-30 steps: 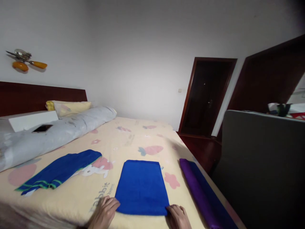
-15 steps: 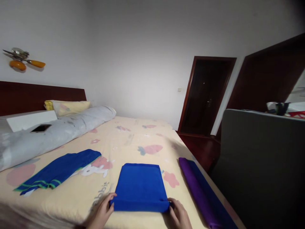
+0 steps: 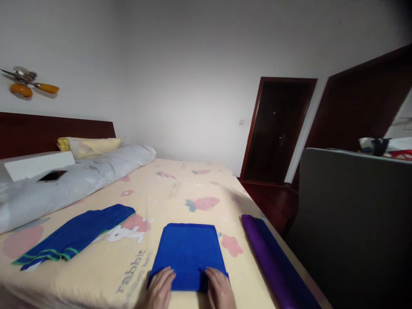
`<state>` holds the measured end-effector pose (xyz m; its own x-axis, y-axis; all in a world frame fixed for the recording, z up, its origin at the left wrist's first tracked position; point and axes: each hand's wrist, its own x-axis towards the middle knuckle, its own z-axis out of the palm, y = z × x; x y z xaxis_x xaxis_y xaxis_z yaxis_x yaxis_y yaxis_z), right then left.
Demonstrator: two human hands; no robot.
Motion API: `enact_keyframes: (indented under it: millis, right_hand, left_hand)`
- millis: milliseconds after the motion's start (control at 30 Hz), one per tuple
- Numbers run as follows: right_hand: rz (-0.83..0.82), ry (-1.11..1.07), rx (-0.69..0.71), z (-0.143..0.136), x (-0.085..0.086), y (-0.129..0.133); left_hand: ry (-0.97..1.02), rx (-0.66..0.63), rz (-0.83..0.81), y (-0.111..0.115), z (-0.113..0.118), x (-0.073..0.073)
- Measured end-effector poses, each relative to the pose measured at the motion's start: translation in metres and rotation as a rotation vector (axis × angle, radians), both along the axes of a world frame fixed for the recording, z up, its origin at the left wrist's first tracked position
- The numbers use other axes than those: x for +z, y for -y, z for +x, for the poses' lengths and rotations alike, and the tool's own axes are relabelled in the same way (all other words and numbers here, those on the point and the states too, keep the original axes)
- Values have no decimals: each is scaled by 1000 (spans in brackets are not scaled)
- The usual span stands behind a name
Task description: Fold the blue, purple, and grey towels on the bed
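Note:
A blue cloth [image 3: 189, 246], folded into a flat, roughly square bundle, lies on the bed near me. My left hand [image 3: 161, 286] rests on its near left corner, fingers side by side and laid flat on the fabric. On the near right corner lies my right hand [image 3: 219, 286], also with extended fingers pressing on the cloth. Both thumbs are mostly hidden. Between the hands a strip of the near edge shows, folded over. To the left a blue garment with green trim [image 3: 77, 231] is spread out, apart from my hands.
A purple and dark blue roll of fabric [image 3: 264, 257] lies along the bed's right edge. Across the bed stretches a grey rolled quilt [image 3: 93, 176] with a phone [image 3: 52, 176] and a white box [image 3: 40, 165] by it. A dark panel [image 3: 347, 223] stands at the right.
Both hands have moved inward from the cloth's side corners onto its near edge. They have let go of the corners, and the fingers now lie on top.

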<state>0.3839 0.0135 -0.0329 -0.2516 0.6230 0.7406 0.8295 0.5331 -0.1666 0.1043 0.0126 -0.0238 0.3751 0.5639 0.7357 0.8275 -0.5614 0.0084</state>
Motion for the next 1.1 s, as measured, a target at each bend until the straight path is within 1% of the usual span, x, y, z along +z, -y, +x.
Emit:
enact_keyframes:
  millis: [67,100,167,233,300,433,500,567,633,767,833,900,1000,1100]
  right_hand:
    - [14,107,111,-25,-5,-1]
    - [30,164,144,-34,-7,-1]
    - [70,262,169,-40,-10,-3]
    - [91,314,158,-31,-12,-3]
    - [66,322,140,-12,-11,-2]
    - [-67,256,60,30,-7,9]
    - [-148,213,14,47,-5,15]
    - [-218,174,-22,57,-4,19]
    - [-239,138,-46,62,-4,21]
    - [-185,104,-79,62,-6,19]
    - [-172,121,-108,60,-6,16]
    - [-160,140,-131,58,-6,13]
    - [-138,116,-150,54,-1,11]
    - [-151,44,-118,51,10,14]
  left_hand:
    - [-112,-125,38,1,23,-2]
    - [-152,-157,59,0,31,-5]
    - [-206,-161,80,-1,38,-9]
    - [-238,-127,55,-2,30,-10]
    - [-253,-84,-5,0,13,-7]
    - [-265,-38,-109,7,-23,4]
    - [-248,-42,-143,8,-35,7]
    - [-221,-48,-175,7,-44,9]
    - [-207,-63,-183,4,-50,8]
    - [-221,-87,-108,-1,-57,9]
    - [-232,-61,-86,-2,-57,12]
    - [-220,-25,-98,-2,-56,16]
    - [-159,-17,-126,-2,-54,21]
    - [-108,-43,-126,-1,-54,24]
